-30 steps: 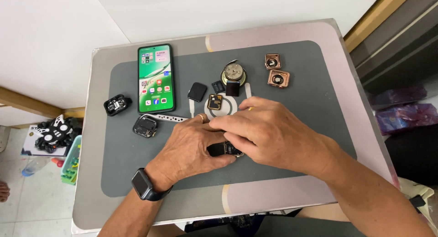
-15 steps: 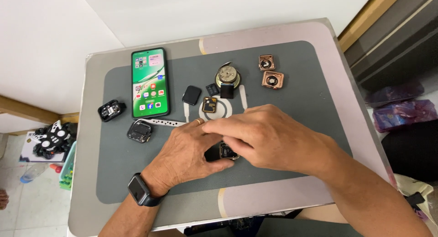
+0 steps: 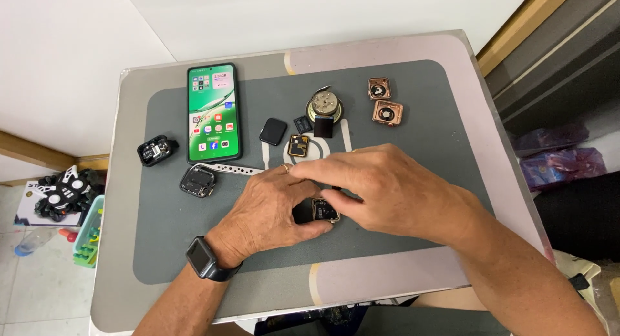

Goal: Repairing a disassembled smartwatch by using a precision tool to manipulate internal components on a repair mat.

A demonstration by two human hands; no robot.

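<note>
Gold-rimmed smartwatch case [image 3: 325,210] sits open at the grey mat [image 3: 161,245] centre, pinched by left hand [image 3: 268,210] and right hand [image 3: 381,190]. Detached screen [image 3: 273,131] lies beyond, beside the phone [image 3: 213,113]; reassembly looks unfinished.

Single head view, looking steeply down, close over table [image 3: 129,245].

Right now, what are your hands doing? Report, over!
Left hand and right hand both pinching small square gold-rimmed watch case over grey work mat. Loose watch parts and green-screened smartphone beyond, not touching.
</note>
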